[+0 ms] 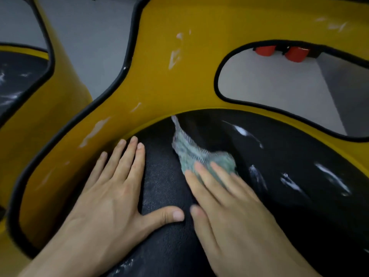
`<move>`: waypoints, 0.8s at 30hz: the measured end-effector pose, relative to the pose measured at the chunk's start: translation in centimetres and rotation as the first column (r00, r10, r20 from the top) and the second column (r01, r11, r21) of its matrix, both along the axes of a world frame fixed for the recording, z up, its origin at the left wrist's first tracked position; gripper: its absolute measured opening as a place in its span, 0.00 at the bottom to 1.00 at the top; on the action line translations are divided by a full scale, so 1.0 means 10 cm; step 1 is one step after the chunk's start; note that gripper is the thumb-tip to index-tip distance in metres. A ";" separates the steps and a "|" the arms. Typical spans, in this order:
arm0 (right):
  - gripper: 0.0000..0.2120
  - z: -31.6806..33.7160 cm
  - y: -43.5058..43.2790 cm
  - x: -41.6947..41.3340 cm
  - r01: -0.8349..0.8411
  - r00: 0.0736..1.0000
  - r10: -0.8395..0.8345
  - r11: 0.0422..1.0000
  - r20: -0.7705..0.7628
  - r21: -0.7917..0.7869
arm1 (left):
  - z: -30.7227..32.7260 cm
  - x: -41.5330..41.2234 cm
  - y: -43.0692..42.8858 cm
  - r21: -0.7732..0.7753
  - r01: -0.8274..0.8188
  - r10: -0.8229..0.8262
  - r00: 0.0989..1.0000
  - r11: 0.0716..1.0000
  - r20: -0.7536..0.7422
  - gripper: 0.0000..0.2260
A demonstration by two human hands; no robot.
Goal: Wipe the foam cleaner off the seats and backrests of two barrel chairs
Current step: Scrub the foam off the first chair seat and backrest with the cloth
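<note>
Bracing with left hand (pixel 107 198) flat and straight-fingered on black seat (pixel 163 186), pressing green cloth (pixel 191 150) under extended fingers of right hand (pixel 229 206), mid seat-wiping; next likely needing a sweep rightward to foam streaks (pixel 331 178), then yellow backrest (pixel 159 80).

The left hand (pixel 107 202) is bare, with long, slim fingers (pixel 129 162) and short, neatly cut nails (pixel 140 146). Faint tendon ridges run under the back of it, and fine creases cross the knuckles. Its thumb (pixel 163 215) has a broad, rounded nail. The right hand (pixel 235 212) is bare too and of the same slim build, but it is blurred, so its nails and skin lines are soft and hard to read. The left forearm (pixel 60 260) and right forearm (pixel 279 262) are bare as far as the lower edge of the view.
</note>
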State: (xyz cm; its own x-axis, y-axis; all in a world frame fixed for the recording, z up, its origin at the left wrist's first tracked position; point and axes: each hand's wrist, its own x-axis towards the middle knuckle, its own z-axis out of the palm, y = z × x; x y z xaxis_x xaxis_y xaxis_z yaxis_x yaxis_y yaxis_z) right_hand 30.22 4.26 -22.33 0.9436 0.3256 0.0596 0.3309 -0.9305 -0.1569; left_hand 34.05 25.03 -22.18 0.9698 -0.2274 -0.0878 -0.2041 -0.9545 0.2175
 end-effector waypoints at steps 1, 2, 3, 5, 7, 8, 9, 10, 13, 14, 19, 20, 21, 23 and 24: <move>0.25 -0.03 -0.06 -0.17 0.000 1.000 0.000 1.000 0.012 0.022 | 0.00 0.00 0.00 -0.010 -0.006 0.006 1.000 1.000 -0.001 0.57; 0.24 -0.05 -0.10 -0.28 -0.002 1.000 0.002 1.000 0.028 0.019 | 0.02 0.01 -0.01 -0.034 -0.012 0.012 1.000 0.999 0.002 0.55; 0.24 -0.10 -0.12 -0.33 -0.006 0.999 0.006 1.000 0.048 0.015 | 0.02 0.01 -0.01 -0.054 -0.015 0.014 1.000 0.998 -0.002 0.52; 0.25 -0.07 -0.10 -0.19 -0.003 1.000 0.002 0.999 0.029 0.041 | 0.02 0.02 0.00 -0.036 -0.015 0.015 1.000 0.999 -0.017 0.47; 0.28 0.03 -0.01 0.20 -0.001 0.998 0.002 1.000 -0.055 0.024 | 0.03 0.02 0.00 0.006 -0.004 0.004 1.000 1.000 -0.030 0.46; 0.29 0.05 0.03 0.46 0.012 0.997 -0.011 1.000 -0.073 0.014 | 0.03 0.02 -0.01 0.019 0.003 -0.002 0.999 1.000 -0.032 0.48; 0.28 0.05 0.07 0.75 0.043 0.994 -0.043 0.999 -0.098 -0.002 | 0.03 0.02 -0.01 0.029 0.008 -0.007 0.999 1.000 -0.032 0.50; 0.27 0.06 0.13 1.00 0.074 0.988 -0.076 0.997 -0.137 -0.020 | 0.03 0.02 -0.02 0.040 0.014 -0.012 0.999 0.999 -0.030 0.52; 0.27 0.06 0.20 1.18 0.094 0.987 -0.099 0.994 -0.127 -0.052 | 0.04 0.02 -0.03 0.063 0.040 -0.038 0.999 0.997 -0.027 0.54; 0.27 0.06 0.18 1.03 0.079 0.992 -0.084 0.996 -0.099 -0.045 | 0.04 0.02 -0.03 0.033 0.043 -0.043 0.999 0.999 -0.016 0.53; 0.26 -0.10 -0.11 -0.24 0.003 0.994 -0.007 0.999 0.105 0.041 | 0.10 0.05 -0.09 -0.133 0.078 -0.072 0.996 0.988 0.047 0.40; 0.24 -0.18 -0.17 -0.43 -0.027 0.988 0.023 0.999 0.153 0.023 | 0.10 0.07 -0.13 -0.136 0.101 -0.095 0.994 0.986 0.051 0.38; 0.22 -0.25 -0.23 -0.59 -0.047 0.980 0.050 0.999 0.194 -0.018 | 0.07 0.09 -0.17 -0.129 0.130 -0.126 0.991 0.983 0.044 0.36; 0.17 -0.35 -0.32 -0.78 -0.042 0.977 0.054 0.997 0.207 -0.061 | 0.01 0.11 -0.26 -0.088 0.187 -0.184 0.982 0.978 0.038 0.35; 0.15 -0.36 -0.35 -0.82 -0.033 0.978 0.044 0.998 0.205 -0.056 | -0.02 0.12 -0.30 -0.060 0.206 -0.204 0.978 0.977 0.043 0.35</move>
